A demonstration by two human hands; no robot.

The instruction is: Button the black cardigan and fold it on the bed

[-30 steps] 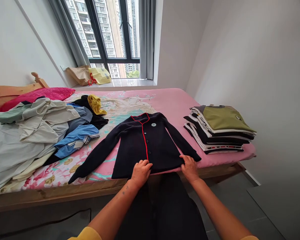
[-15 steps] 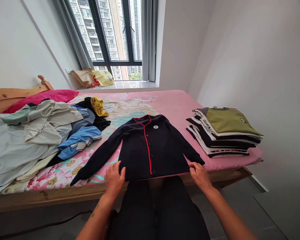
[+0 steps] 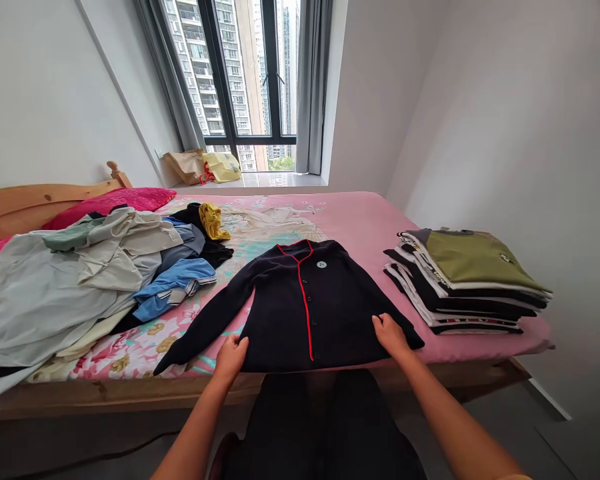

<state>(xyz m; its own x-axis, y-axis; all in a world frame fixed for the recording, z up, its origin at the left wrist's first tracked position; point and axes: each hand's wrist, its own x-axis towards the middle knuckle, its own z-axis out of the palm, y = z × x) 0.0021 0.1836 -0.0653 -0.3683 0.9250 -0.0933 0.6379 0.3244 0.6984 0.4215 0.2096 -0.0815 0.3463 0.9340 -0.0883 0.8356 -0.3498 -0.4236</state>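
Note:
A dark navy cardigan (image 3: 280, 313) with red trim down its front and a small round badge lies spread on the bed, its collar toward the window. Its left-hand sleeve stretches out over the floral sheet; the other slants down to the right. At the lower left corner of the hem, my left hand (image 3: 231, 357) pinches the fabric. My right hand (image 3: 391, 335) is closed on the cardigan's right side, near the sleeve. The tips of the fingers are partly hidden on both hands.
A loose heap of clothes (image 3: 125, 253) covers the bed's left part. On the right stands a stack of folded clothes (image 3: 480, 267), an olive shirt on top. A wooden bed frame (image 3: 130, 393) runs along the front. Paper bags (image 3: 185, 167) rest on the windowsill.
My right hand has moved up from the hem corner to the cardigan's side and closed. My left hand's fingers have drawn together on the hem. The view has shifted slightly.

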